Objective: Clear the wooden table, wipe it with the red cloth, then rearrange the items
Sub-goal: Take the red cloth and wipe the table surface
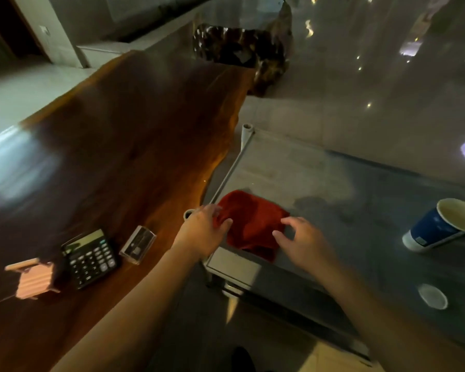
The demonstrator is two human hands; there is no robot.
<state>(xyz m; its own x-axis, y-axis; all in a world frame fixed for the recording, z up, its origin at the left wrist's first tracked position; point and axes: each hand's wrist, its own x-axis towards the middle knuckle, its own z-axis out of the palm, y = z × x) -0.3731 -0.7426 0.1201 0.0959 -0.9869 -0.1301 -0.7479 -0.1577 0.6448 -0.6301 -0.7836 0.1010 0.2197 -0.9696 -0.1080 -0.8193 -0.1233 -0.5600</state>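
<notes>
My left hand [203, 232] pinches the red cloth [250, 224]; my right hand [301, 241] hovers open (one-sided pull could drag it off the glass table [360, 210]).

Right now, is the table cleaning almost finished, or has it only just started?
Only partly. The far stretch of the wooden table looks bare, but the calculator, a clear card holder and a pink ribbed object are on its near end. Both hands are at the red cloth on the glass side table: the left hand pinches it, the right hand hovers open. Clearing, wiping and rearranging remain.
</notes>
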